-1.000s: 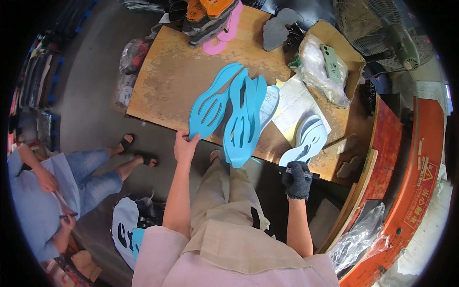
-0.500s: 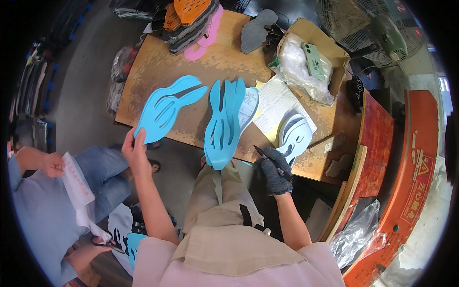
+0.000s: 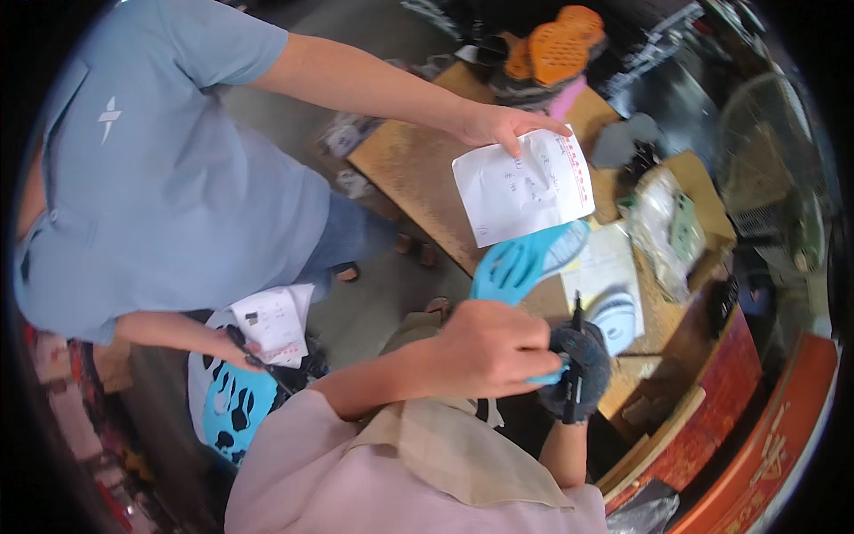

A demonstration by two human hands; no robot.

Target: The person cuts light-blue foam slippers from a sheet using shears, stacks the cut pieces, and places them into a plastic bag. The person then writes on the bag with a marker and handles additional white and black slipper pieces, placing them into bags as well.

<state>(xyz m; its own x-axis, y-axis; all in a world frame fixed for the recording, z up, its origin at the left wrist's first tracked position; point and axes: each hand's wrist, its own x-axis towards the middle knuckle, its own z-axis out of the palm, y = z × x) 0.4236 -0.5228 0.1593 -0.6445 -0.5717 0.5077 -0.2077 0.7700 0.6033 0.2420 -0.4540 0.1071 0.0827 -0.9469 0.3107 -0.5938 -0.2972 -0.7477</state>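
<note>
My bare left hand (image 3: 498,351) is closed, its fingertips on a small blue piece (image 3: 549,375) that bridges to my right hand. Whether this is the edge of a blue cut-out is hidden. My right hand (image 3: 589,378), in a dark grey glove, grips a black pen (image 3: 576,365), tip pointing up. Beyond my hands, blue slotted cut-outs (image 3: 507,274) lie at the table's near edge, partly under a held-out paper. A white sole-shaped piece with writing (image 3: 567,246) pokes out beside them. Pale sole-shaped pieces (image 3: 614,322) lie right of the glove.
A co-worker's hand (image 3: 494,125) holds a written paper (image 3: 525,191) over the wooden table (image 3: 405,173); the other (image 3: 227,347) has papers and scissors. Orange pieces (image 3: 560,53) top a far stack. A carton (image 3: 703,191), a fan (image 3: 765,169) and an orange beam (image 3: 756,454) stand right.
My left hand has swung right to my gloved hand; the large blue cut-out it held no longer shows clearly. The co-worker has come closer, reaching a paper over the table. My view has turned left.
</note>
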